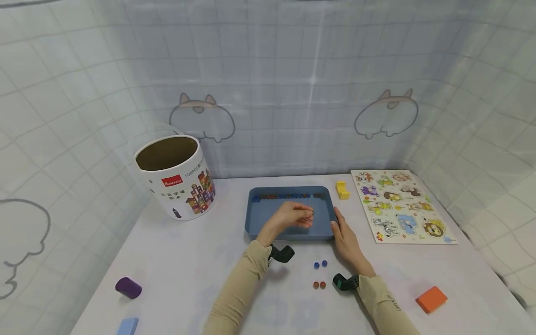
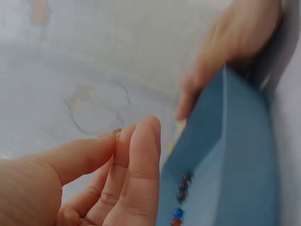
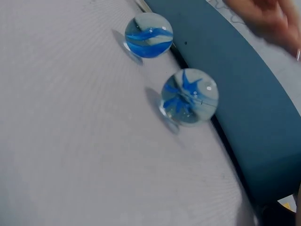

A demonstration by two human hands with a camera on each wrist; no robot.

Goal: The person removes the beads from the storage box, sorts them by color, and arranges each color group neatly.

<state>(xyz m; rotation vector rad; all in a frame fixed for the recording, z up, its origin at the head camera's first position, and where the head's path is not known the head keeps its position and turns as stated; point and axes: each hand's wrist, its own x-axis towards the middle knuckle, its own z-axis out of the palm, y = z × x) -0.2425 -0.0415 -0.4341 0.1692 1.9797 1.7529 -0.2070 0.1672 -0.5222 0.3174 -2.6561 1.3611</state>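
Left grip (image 1: 291,216): pinching marble (image 2: 117,132), mostly hidden, over tray (image 1: 289,237) | right grip (image 1: 346,238): straight-fingered against tray | tray: near counter's (image 1: 188,265) far edge | risk: smooth marble may slip, scattering row (image 1: 286,196)

White bucket (image 1: 181,188) — animal puzzle board (image 1: 403,208)

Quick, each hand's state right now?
Left hand: closed, pinching what looks like a marble.
Right hand: open, touching the right end of the blue tray.

A mostly hidden marble (image 2: 117,132) is pinched above a blue tray (image 1: 316,237) holding lined-up marbles (image 1: 282,196).
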